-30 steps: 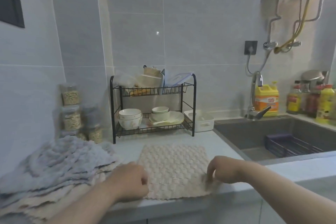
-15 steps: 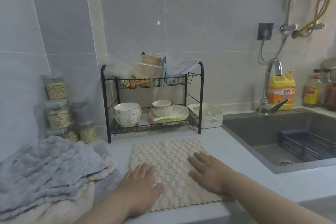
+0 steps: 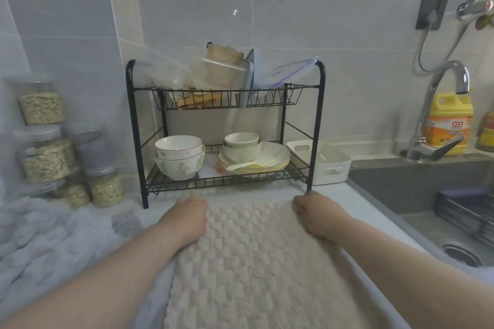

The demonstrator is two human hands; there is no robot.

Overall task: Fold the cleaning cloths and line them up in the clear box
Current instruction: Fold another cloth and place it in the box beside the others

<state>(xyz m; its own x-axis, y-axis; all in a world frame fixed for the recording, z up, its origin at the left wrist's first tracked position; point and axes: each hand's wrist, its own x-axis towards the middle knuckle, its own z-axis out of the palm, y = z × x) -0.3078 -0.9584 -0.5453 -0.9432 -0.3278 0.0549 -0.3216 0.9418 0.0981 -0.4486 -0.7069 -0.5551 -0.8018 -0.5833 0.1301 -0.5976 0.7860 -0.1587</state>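
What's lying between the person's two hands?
In the head view, only the far edge of the beige cloth runs between the left hand and the right hand, which grip its far corners; nothing else lies there.

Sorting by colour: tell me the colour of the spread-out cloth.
Cloth: beige, bumpy checked weave; head view shows it best.

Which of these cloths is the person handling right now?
The beige bobbly cloth spread in the middle: the left hand and right hand grip its far corners. The grey cloths lie heaped at the left, untouched.
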